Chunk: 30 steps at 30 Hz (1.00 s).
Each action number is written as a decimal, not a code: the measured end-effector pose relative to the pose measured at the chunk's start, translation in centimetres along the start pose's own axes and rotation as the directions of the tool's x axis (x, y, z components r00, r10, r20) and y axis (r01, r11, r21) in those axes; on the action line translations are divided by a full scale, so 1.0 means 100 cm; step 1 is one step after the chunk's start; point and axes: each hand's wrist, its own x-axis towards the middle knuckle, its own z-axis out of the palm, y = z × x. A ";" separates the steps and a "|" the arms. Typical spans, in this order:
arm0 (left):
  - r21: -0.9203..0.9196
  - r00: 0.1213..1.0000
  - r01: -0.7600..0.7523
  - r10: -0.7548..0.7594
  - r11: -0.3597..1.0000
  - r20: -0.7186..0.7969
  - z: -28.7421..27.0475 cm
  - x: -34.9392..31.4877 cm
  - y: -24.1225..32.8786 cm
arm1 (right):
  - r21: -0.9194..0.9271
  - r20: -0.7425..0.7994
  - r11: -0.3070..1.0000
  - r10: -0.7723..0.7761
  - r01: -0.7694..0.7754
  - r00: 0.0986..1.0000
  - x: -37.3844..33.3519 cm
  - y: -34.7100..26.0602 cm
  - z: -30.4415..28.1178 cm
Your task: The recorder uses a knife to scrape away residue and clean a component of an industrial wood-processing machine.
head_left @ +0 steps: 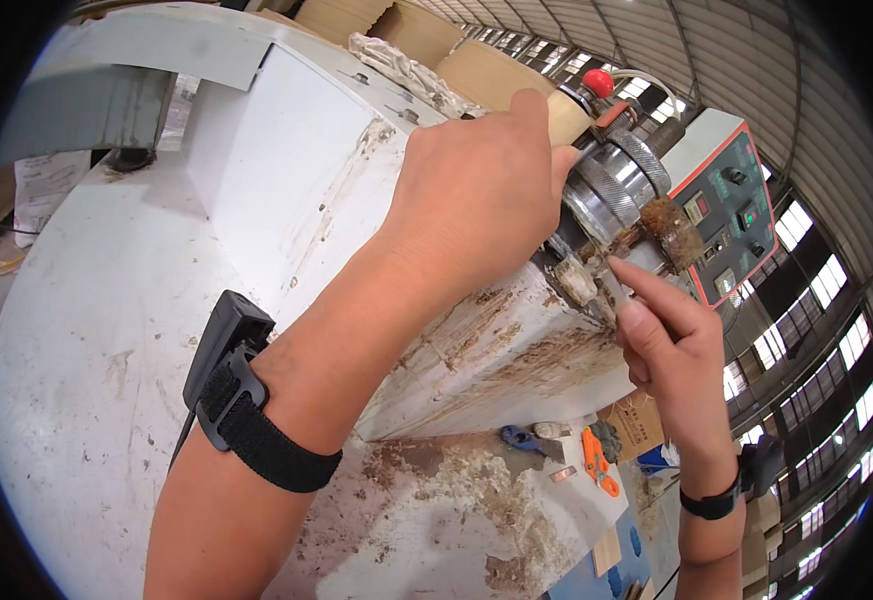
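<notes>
My left hand (pixel 486 190) reaches over the white machine body (pixel 286 160) to its metal head, fingers bent around a pale tan piece (pixel 567 118). The knuckles hide most of that grip. Beside it stand the knurled metal rings (pixel 611 185) of the head, with a red ball knob (pixel 598 83) above them. My right hand (pixel 666 345) is just below the rings, thumb and index finger close together at a small pale bit. What they pinch is too small to name. A yellowish crusted lump (pixel 576 281) and a rusty brown block (pixel 672 235) lie close to those fingertips.
A control panel (pixel 731 215) with knobs and an orange edge stands behind the head. Orange-handled scissors (pixel 599 462), a blue-handled tool (pixel 521 438) and a small tape roll (pixel 563 474) lie on the stained lower surface (pixel 406 530). Tan sheets (pixel 491 75) and crumpled cloth (pixel 411 70) are at the back.
</notes>
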 end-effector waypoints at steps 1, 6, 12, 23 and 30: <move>-0.011 1.000 -0.002 0.002 1.000 0.001 0.004 0.000 -0.001 | 0.159 0.090 0.971 0.165 -0.178 0.982 0.002 -0.003 -0.005; 0.022 1.000 0.009 -0.009 1.000 -0.007 0.001 0.001 0.000 | 0.231 0.154 0.946 0.195 -0.227 0.969 0.013 -0.003 -0.015; -0.012 0.998 0.045 -0.044 0.999 0.037 -0.003 0.002 0.003 | 0.144 0.405 0.964 0.147 -0.222 0.902 0.028 0.000 -0.033; -0.003 0.993 0.104 -0.103 0.995 0.060 -0.003 0.002 0.007 | 0.642 0.424 0.705 0.000 -0.300 0.906 -0.017 0.035 -0.048; -0.391 1.000 -0.002 -0.001 0.921 -0.007 -0.007 -0.013 0.013 | 0.684 0.511 0.638 -0.073 -0.353 0.857 -0.049 0.061 -0.064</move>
